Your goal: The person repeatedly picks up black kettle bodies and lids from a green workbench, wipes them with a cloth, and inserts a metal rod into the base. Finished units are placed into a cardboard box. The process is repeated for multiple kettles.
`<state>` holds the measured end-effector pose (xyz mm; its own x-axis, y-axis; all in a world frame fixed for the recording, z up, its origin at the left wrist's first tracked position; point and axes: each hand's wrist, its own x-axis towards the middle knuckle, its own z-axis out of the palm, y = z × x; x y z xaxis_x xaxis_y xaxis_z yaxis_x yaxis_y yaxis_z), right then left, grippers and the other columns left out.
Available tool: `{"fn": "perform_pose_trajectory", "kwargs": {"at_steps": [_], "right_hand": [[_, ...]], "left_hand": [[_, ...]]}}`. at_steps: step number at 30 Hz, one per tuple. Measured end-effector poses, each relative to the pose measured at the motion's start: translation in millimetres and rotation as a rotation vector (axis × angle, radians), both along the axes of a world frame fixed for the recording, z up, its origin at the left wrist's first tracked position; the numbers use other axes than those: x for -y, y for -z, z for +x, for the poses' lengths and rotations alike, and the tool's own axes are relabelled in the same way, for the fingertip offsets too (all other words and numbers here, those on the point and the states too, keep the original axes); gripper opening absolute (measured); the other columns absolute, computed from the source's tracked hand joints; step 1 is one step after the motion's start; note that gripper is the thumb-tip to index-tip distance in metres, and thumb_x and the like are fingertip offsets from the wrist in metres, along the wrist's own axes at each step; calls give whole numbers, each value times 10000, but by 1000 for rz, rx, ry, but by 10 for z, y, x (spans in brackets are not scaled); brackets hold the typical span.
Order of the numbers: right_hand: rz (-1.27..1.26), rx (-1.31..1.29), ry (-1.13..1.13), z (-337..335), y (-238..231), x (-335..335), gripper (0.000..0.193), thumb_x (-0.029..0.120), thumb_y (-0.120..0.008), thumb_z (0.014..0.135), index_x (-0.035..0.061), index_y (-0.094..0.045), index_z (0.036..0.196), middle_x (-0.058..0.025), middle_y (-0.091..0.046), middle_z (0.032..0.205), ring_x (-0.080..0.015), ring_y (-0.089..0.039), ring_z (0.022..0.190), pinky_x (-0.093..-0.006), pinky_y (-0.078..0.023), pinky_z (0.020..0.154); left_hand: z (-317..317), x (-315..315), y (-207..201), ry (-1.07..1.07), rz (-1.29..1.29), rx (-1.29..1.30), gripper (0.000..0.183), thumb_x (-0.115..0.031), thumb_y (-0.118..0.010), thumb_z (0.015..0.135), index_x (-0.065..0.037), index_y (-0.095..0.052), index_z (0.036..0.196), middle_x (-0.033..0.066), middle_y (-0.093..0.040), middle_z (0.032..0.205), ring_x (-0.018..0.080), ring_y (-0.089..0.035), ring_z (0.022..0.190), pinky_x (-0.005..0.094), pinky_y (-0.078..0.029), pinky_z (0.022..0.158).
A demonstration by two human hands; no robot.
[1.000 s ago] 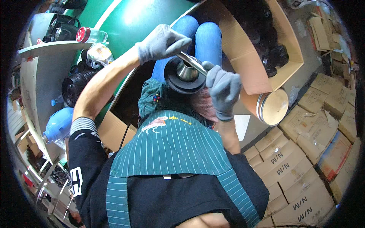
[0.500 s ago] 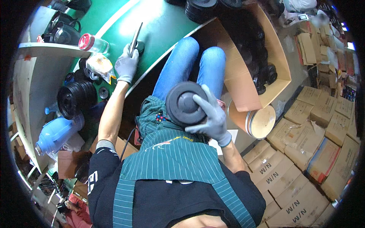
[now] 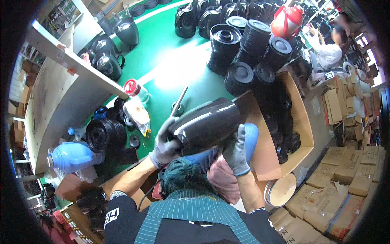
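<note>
A glossy black jug body [image 3: 207,122] lies on its side above my lap, between both gloved hands. My left hand [image 3: 165,140] is closed round its left end, fingers partly hidden. From that same hand juts a thin, straight, grey blade-like tool [image 3: 180,101], its lower part hidden. Under the jug's right end, my right hand [image 3: 237,152] grips it from below, the thumb up along the side. Behind the tool, a small dark round piece [image 3: 178,107] rests on the green tabletop [image 3: 162,87].
Stacked black round lids [image 3: 224,38] and a red jug [image 3: 286,21] stand at the far right. An open carton [image 3: 302,134] of black parts is at my right. Left are a red-lidded jar [image 3: 136,89], black discs [image 3: 103,134] and a blue jug [image 3: 75,155]. A person [image 3: 327,55] sits beyond.
My left hand has moved from the tabletop toward me, onto the jug, with the tool. A round black end facing up in my right hand has given way to the jug lying sideways. The view has shifted.
</note>
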<state>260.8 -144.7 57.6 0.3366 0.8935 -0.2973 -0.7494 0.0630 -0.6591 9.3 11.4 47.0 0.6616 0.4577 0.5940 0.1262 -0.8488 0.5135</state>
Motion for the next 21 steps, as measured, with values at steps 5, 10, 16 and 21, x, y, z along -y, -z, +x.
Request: {"fn": "perform_pose_trajectory", "kwargs": {"at_steps": [5,10,16,21], "right_hand": [[-61,-6,-189,161,-49,-129,788,630,-275,1141,60,-325,1682,-217,-486,1625,-342,-490,1497,-539,-382,1244],[-30,-118,-82,380,155,346,779,588,-304,1147,3,-330,1661,-263,-510,1601,-386,-533,1461,-550,-391,1256],[182,-462,186,704,571,902,784,595,-286,1137,18,-351,1664,-350,-470,1605,-504,-465,1490,-693,-239,1287],[233,-427,103,836,726,1012,847,652,-259,1119,35,-292,1699,-350,-431,1635,-505,-440,1518,-716,-123,1298]], "left_hand": [[664,-1087,-749,-286,-109,48,573,-97,-943,694,-68,-736,1227,275,-601,1469,454,-602,1350,506,-480,1150],[1355,-2767,-498,-417,69,-140,584,-183,-931,713,-127,-755,1267,192,-618,1455,408,-595,1340,466,-493,1143],[2144,-3749,-341,-497,32,-264,581,-289,-928,731,-307,-757,1286,179,-650,1291,415,-682,1114,484,-582,973],[2408,-4190,-193,-635,118,-304,561,-360,-922,767,-283,-753,1297,179,-669,1287,405,-688,1135,480,-568,997]]}}
